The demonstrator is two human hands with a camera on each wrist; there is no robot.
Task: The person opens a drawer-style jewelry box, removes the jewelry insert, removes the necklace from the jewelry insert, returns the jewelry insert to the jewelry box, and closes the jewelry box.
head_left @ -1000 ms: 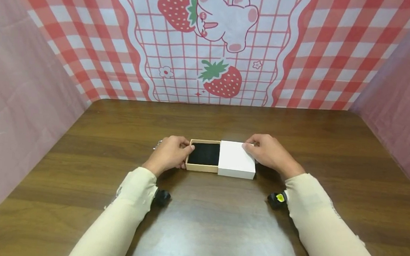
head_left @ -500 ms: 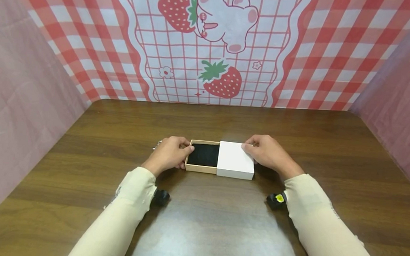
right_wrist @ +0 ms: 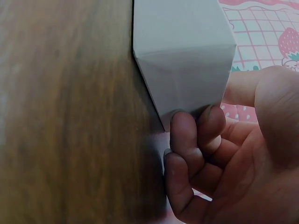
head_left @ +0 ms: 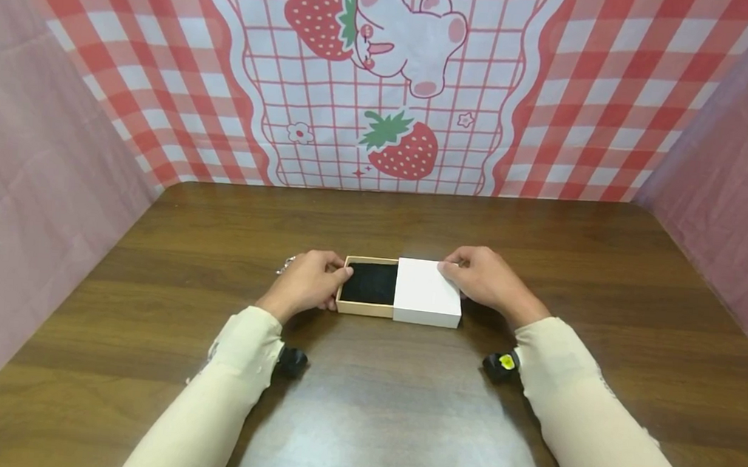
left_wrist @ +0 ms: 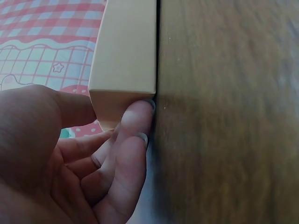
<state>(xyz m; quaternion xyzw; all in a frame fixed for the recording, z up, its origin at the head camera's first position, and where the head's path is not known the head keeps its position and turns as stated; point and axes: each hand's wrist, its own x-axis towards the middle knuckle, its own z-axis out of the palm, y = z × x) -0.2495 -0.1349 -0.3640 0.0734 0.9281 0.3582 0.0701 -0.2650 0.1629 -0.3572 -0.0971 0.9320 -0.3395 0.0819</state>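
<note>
A slide-out gift box lies on the wooden table, partly pulled apart. Its tan inner tray (head_left: 364, 309) is on the left, with a black pad (head_left: 371, 283) in it. The white outer sleeve (head_left: 427, 290) covers the tray's right part. My left hand (head_left: 306, 279) grips the tray's left end, thumb on the rim; the left wrist view has fingertips (left_wrist: 138, 116) against the tan end wall. My right hand (head_left: 487, 277) holds the sleeve's right end, thumb on top. In the right wrist view, curled fingers (right_wrist: 183, 133) touch the sleeve's end face.
A small shiny silvery item (head_left: 287, 264) shows just behind my left hand, mostly hidden. The brown wooden table (head_left: 360, 395) ends at a red checked strawberry cloth (head_left: 556, 131) at the back. Pink cloth (head_left: 33, 159) hangs at both sides.
</note>
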